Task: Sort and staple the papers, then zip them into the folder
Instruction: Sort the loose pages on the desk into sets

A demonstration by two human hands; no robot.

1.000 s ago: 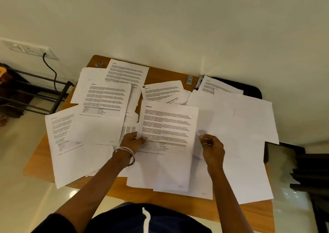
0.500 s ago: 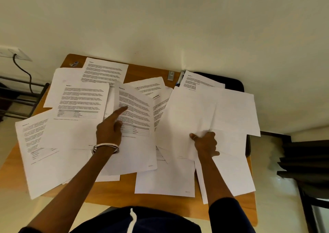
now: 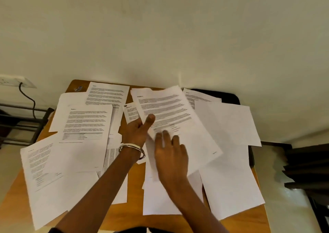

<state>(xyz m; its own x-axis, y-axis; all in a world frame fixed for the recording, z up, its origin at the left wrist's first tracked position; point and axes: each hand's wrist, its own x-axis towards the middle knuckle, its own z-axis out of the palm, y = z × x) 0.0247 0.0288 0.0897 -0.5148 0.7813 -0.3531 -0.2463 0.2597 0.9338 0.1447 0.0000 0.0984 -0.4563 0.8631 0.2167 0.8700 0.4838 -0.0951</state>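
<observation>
**Q:** Paper everywhere on the wooden table [image 3: 114,220] lol, any tips?

**A:** Left hand [image 3: 137,133] pinches the printed sheet [image 3: 170,119] mid-table; right hand [image 3: 170,154] hovers loose, holding nothing. Read headings, pile matching ones.

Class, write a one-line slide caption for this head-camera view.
Left hand lifts a printed sheet while the right hand reaches across papers scattered on a wooden table.
</observation>
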